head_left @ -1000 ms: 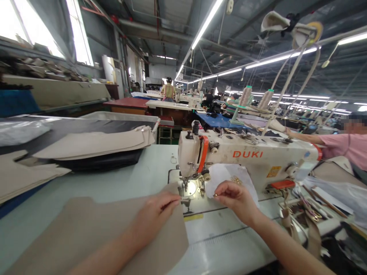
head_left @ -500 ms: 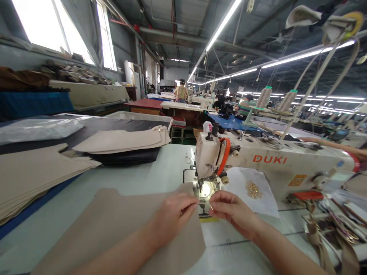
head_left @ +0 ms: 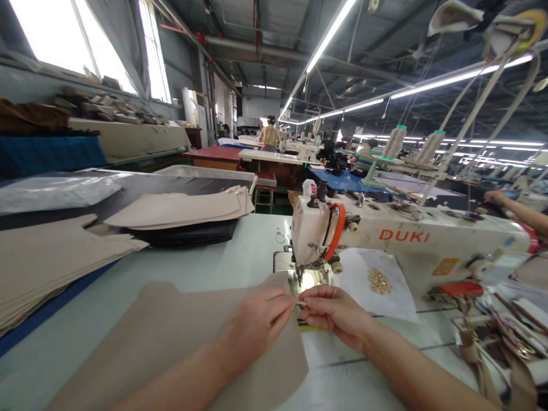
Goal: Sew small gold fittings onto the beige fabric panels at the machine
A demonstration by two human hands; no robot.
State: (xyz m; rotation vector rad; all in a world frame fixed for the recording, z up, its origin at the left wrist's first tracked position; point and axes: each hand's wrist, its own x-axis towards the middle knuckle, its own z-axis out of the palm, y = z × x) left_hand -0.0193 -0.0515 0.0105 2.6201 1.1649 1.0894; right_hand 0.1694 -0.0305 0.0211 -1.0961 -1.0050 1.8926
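My left hand (head_left: pixel 262 319) is closed in a pinch on a narrow light strip (head_left: pixel 301 303), whose end sticks out past the fingertips. Meeting it from the right, my right hand (head_left: pixel 338 314) is also pinched shut; a small gold-coloured metal piece sits at its fingertips, mostly hidden now. Both sets of fingertips are in front of the needle area of the sewing machine (head_left: pixel 402 237). Under my left hand and forearm a large beige panel (head_left: pixel 180 325) lies flat on the table. Right of the needle, several gold metal pieces (head_left: pixel 379 281) rest on a white sheet (head_left: pixel 355 268).
Beige panels (head_left: pixel 180 211) are stacked at the back left, with another pile of panels (head_left: pixel 47 257) at the far left. Straps (head_left: pixel 483 359) hang at the right edge. Another person's arm (head_left: pixel 520 212) is behind the machine. Thread cones (head_left: pixel 394 142) stand above it.
My right hand has moved left, bringing its fingertips against those of my left hand at the strip. The other person's arm behind the machine has shifted.
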